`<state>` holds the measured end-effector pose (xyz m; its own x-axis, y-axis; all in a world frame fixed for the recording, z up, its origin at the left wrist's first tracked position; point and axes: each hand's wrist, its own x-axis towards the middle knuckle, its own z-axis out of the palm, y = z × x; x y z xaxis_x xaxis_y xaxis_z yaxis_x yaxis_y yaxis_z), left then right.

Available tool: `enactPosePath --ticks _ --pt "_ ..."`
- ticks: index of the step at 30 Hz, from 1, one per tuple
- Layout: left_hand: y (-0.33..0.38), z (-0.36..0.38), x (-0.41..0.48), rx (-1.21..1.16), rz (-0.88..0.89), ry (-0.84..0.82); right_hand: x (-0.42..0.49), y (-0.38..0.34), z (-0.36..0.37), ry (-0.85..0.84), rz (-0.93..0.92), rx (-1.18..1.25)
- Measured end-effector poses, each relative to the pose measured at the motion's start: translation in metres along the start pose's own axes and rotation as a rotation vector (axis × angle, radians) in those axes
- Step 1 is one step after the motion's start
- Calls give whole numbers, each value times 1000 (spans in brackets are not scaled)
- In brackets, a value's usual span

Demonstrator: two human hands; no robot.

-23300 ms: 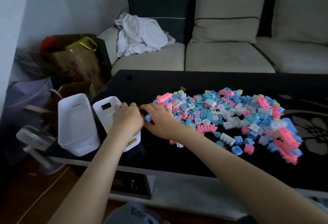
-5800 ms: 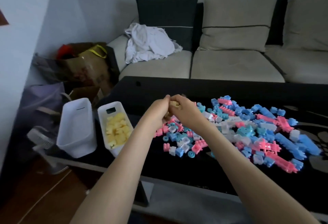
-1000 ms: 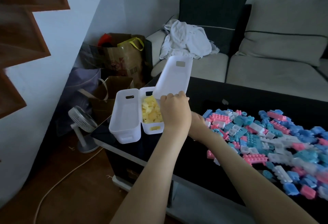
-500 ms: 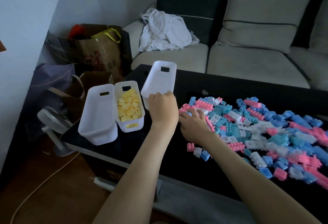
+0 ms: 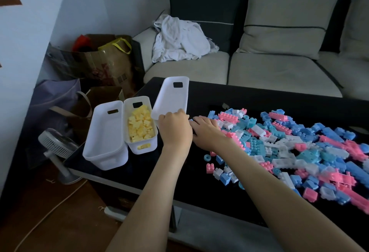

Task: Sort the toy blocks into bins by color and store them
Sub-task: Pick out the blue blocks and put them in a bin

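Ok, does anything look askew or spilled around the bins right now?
Only the empty white bin right of the yellow-block bin: the left hand grips its near rim, and it looks tipped up and skewed from its neighbour. Nothing looks spilled.

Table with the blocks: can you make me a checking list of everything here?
Surface: black glossy table, with blocks spread over its right part.
Job's things: empty bin side by side with the yellow-block bin; third bin, also empty; a loose pile of pink, blue and white blocks, unsorted.
Clutter: bags on the floor by the table; white cloth on the sofa.
Grips: left hand grips the third bin's near rim; right hand rests on the pile's edge, holding nothing visible.
Cables: pale cord on the floor near the fan.
Surroundings: sofa behind the table.
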<state>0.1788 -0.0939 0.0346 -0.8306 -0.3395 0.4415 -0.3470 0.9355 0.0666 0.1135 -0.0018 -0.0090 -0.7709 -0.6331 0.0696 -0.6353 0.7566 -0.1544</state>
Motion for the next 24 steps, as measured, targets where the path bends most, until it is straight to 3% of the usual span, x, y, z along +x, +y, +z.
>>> enactPosePath --ticks 5,15,20,24 --pt "-2 8 3 13 7 -25 27 -4 11 -163 28 -105" --pt "8 16 4 45 -11 -237 -1 21 0 -103 -2 -193" --pt "16 10 -1 48 -2 -398 -19 27 -11 103 -13 36" --pt "28 -4 -15 40 -14 -312 -42 31 -31 263 65 331"
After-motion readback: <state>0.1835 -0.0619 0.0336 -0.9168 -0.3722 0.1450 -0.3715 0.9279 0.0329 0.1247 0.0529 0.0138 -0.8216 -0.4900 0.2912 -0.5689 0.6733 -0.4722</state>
